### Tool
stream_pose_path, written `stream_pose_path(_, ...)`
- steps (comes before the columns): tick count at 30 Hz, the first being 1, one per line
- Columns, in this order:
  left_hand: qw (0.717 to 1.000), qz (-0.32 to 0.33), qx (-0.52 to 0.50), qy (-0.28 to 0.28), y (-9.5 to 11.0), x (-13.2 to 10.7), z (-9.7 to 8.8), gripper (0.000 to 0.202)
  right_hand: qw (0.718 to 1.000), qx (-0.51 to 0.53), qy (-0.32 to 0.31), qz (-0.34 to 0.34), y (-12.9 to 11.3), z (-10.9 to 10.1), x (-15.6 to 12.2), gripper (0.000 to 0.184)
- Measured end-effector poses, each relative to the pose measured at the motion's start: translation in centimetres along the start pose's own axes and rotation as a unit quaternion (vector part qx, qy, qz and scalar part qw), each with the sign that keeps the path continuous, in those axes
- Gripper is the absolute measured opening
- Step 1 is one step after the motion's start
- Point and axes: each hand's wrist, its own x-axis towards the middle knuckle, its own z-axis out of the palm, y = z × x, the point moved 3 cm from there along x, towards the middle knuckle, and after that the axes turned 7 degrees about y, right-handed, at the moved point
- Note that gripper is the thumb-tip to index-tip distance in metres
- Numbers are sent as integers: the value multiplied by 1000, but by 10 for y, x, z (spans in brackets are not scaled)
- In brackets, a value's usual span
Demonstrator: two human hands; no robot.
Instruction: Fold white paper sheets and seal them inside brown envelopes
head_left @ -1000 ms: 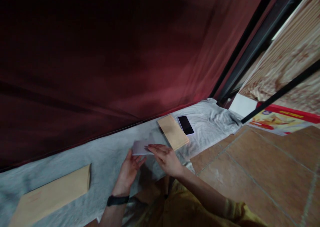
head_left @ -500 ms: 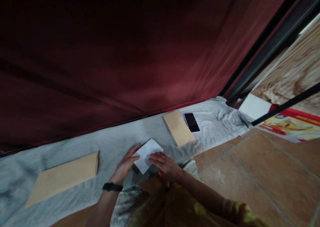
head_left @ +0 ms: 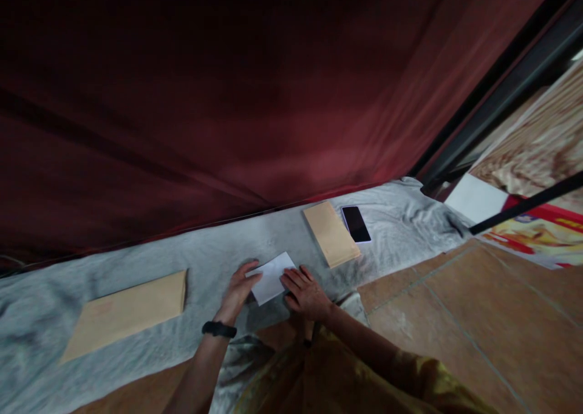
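A small folded white paper [head_left: 272,277] lies on a grey cloth [head_left: 204,262] spread over the floor. My left hand [head_left: 240,289] rests on the paper's left edge, fingers stretched out flat. My right hand [head_left: 305,291] presses on the paper's right edge, its fingers also extended. A black band sits on my left wrist. A large brown envelope [head_left: 127,312] lies to the left of my hands. A smaller brown envelope [head_left: 331,234] lies to the upper right, with a black phone [head_left: 356,223] right beside it.
A dark red curtain [head_left: 228,98] hangs behind the cloth. Brown floor tiles [head_left: 478,317] stretch to the right. At the far right stand a black frame bar [head_left: 523,203], a white sheet [head_left: 476,199] and a red and yellow printed box [head_left: 537,232].
A second ago both hands held the white paper up above the cloth. It now lies flat on the cloth with both hands pressing its edges.
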Motion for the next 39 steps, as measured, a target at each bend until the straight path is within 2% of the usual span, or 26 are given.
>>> stream_pose_path(4,998,-26,-62,8,-1,-9,-1,62,1000,15,1,-1,5,2,5,52)
stream_pose_path(10,999,-23,-28,-26,3,-5,-3,54,1000,12,-19,-14,10,2,9,40)
stream_pose_path(13,996,47,65,31,11,-7,-7,45,999,2,-36,-40,7,2,6,39)
stream_pose_path(15,980,128,125,83,16,-19,-7,39,998,-7,-38,-51,4,3,4,39)
stream_pose_path(16,969,172,149,92,17,-28,-4,36,998,-11,-36,-51,3,4,4,39)
stream_pose_path(17,954,222,180,89,15,-38,-1,36,998,-12,-33,-48,2,4,4,37)
stream_pose_path(20,915,291,278,-6,-4,-70,16,39,999,-11,-30,-26,1,6,6,31)
stream_pose_path(22,894,298,332,-35,-19,-84,21,42,999,-5,-34,-7,3,6,8,30)
stream_pose_path(24,888,292,353,-31,-30,-88,19,40,999,10,-43,4,7,3,8,30)
stream_pose_path(27,905,265,333,-6,-34,-83,4,36,998,30,-43,22,16,-2,4,28)
stream_pose_path(31,928,234,288,18,-34,-75,-18,31,997,46,-8,65,29,-5,-2,28)
stream_pose_path(36,913,263,312,27,-39,-70,-25,31,994,63,13,86,37,-2,-1,27)
stream_pose_path(39,913,271,304,34,-43,-68,-26,31,993,73,9,96,40,-2,4,23)
